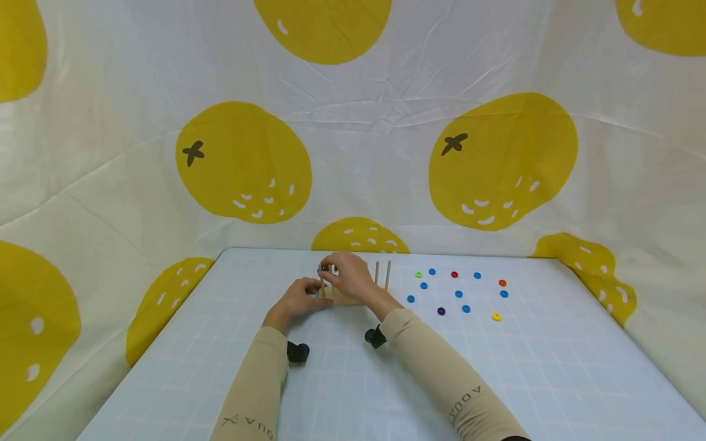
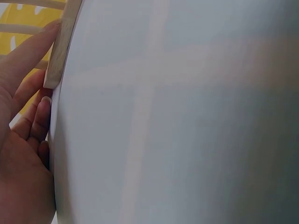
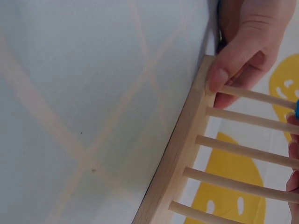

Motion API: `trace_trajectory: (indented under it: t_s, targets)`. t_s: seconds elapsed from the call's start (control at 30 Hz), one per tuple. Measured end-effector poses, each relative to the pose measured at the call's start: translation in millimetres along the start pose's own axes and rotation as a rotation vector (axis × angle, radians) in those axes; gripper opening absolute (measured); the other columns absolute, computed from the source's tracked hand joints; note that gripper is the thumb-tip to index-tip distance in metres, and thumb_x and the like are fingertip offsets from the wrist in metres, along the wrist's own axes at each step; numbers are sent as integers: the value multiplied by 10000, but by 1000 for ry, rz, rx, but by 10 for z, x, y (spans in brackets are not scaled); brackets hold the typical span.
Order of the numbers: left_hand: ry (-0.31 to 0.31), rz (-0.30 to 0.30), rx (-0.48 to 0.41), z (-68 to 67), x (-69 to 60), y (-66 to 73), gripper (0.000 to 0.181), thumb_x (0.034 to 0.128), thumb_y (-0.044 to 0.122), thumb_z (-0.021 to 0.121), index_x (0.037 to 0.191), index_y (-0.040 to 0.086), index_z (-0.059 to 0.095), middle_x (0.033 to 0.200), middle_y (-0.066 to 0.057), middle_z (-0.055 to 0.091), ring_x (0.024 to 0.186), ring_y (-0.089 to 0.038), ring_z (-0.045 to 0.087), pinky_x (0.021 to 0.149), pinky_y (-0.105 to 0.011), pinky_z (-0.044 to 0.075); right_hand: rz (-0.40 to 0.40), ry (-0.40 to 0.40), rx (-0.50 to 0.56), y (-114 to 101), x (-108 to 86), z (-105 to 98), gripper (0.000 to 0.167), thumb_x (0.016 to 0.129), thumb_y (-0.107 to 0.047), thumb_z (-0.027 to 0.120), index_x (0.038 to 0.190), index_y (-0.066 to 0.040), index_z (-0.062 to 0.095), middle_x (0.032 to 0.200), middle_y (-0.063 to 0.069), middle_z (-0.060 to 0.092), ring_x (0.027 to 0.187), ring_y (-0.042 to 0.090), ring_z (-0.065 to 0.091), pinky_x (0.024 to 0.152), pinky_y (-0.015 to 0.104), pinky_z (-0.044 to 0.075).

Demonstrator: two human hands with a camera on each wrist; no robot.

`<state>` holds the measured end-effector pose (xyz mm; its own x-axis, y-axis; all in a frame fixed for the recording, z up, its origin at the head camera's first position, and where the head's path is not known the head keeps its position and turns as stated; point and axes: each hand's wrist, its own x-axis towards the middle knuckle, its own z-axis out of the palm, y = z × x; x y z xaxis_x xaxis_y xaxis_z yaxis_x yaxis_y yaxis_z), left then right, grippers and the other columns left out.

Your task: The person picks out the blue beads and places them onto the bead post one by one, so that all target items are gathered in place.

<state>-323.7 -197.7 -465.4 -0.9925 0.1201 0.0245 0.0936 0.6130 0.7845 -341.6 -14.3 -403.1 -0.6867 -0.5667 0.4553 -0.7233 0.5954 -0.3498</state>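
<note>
A wooden peg stand with a row of upright pegs stands on the table. My left hand holds the stand's left end, thumb on its near side and the other fingers behind; the left wrist view shows the base between them. My right hand is over the stand, its fingertips near the top of the leftmost peg. There they pinch a small blue ring, which shows at the right edge of the right wrist view and lies at the peg. The hand covers part of the stand.
Right of the stand lie several small rings, among them a green ring, a red ring, an orange ring, a purple ring, a yellow ring and several blue ones. A fruit-print curtain stands behind the table.
</note>
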Motion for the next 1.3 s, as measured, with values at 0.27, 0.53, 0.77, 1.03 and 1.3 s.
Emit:
trace_trajectory:
  t_s: [0.27, 0.53, 0.77, 1.03, 1.3]
  targets:
    - [8, -2, 0, 4, 0, -3, 441, 809, 279, 885, 1172, 79, 732, 1145, -94, 635, 1099, -276, 537, 1003, -474, 421, 8, 1, 9, 18, -6, 7, 149, 979, -229, 718, 1081, -135, 772, 999, -10, 728, 883, 161, 647, 748, 304, 519]
    - [-1, -9, -11, 12, -9, -12, 418, 810, 281, 887, 1138, 75, 727, 1108, -84, 647, 1055, -262, 554, 972, -475, 436, 15, -19, 34, 8, -13, -11, 168, 985, -222, 705, 1105, -121, 765, 1072, 17, 724, 958, 218, 659, 799, 336, 525]
    - [-2, -14, -19, 8, -8, -20, 421, 814, 302, 884, 1135, 84, 721, 1156, -89, 638, 1102, -278, 549, 1006, -493, 430, 18, -61, 89, 1, -10, -79, 232, 995, -240, 693, 1164, -88, 738, 1145, 48, 705, 991, 208, 632, 838, 337, 522]
    - [-16, -40, -10, -5, -25, 56, 426, 823, 297, 876, 1162, 90, 722, 1175, -92, 640, 1108, -281, 555, 1017, -498, 431, 37, -128, 189, -21, -9, -252, 320, 1012, -233, 667, 1237, -7, 683, 1196, 135, 644, 1080, 318, 615, 913, 393, 517]
    - [-27, -33, 9, -61, -1, 98, 440, 827, 283, 874, 1173, 63, 715, 1213, -117, 635, 1145, -303, 555, 1030, -511, 431, 33, -147, 180, -56, -53, -503, 352, 1029, -265, 639, 1282, -21, 652, 1264, 154, 617, 1159, 323, 594, 979, 439, 499]
